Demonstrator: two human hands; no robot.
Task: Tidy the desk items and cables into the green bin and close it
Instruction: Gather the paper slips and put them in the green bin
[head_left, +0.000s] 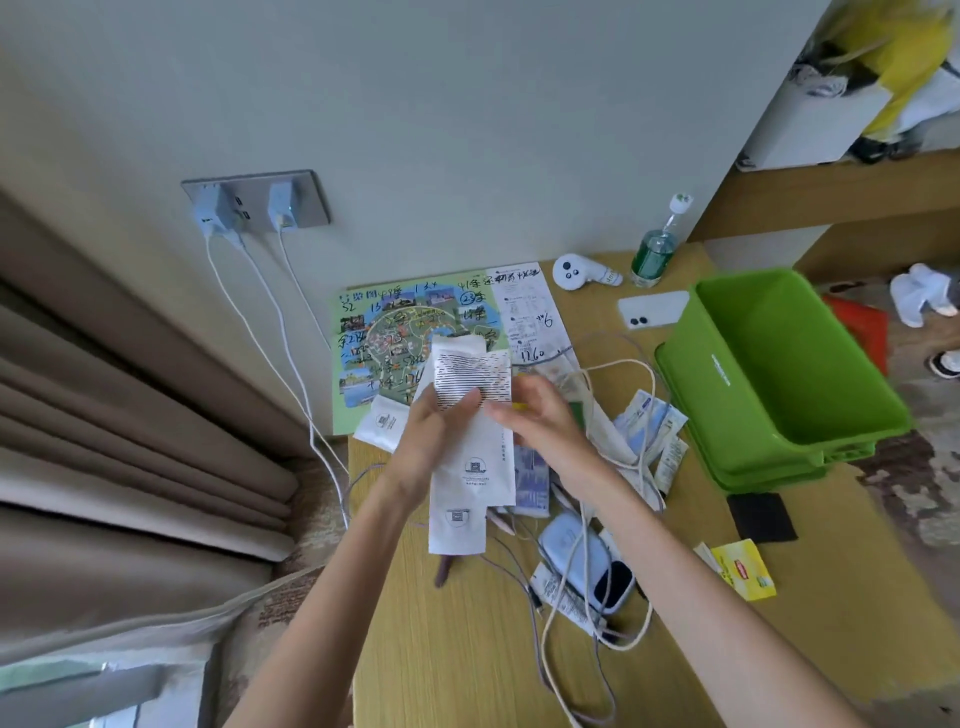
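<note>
Head view: the green bin (753, 332) stands at the right edge of the desk (457, 654), its top open and its interior exposed. Both hands are raised over the desk, well to the left of the bin. The left hand (434, 439) grips a bundle of white paper sleeves (470, 467) from the left, fingers curled behind it and thumb pressed on a printed slip (470, 382) at the top of the bundle. The right hand (543, 423) pinches the right edge of the same bundle between thumb and fingers.

Between the hands and the bin lie tangled white cables (615, 371) and several sachets (649, 423), the sachets near the bin's front corner. A white phone (652, 307) lies just beside the bin's far left corner; beyond it stand a clear bottle (655, 254) and a white controller (574, 270). A marked-up map (384, 332) lies flat, farther left of the bin than the hands. Nearer the camera than the bin sit a black square (761, 517), a yellow packet (740, 569) and a pale blue power bank (582, 556) with a cable across it
</note>
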